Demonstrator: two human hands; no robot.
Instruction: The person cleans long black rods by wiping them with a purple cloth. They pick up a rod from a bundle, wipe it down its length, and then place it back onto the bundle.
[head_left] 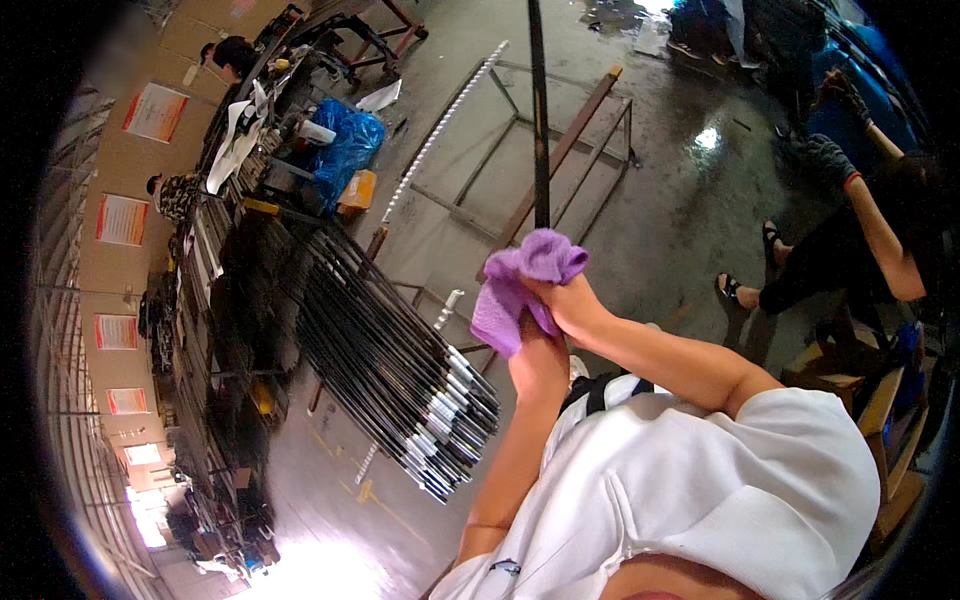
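A purple cloth (497, 308) is bunched around the near end of a long black rod (540, 120), which stretches away from me to the top of the view. My right hand (566, 300) is closed on the cloth where it wraps the rod. Just nearer to me, my left hand (538, 343) also grips the cloth, its fingers mostly covered by the folds. The rod's end inside the cloth is hidden.
Many black rods with white-wrapped ends (390, 360) lie side by side at left. Beyond stands a metal frame (575, 150) with a white spiral-wrapped bar (445, 130). Blue plastic (345, 150) and a yellow box (357, 190) sit far left. At right, a co-worker wears grey gloves (832, 160).
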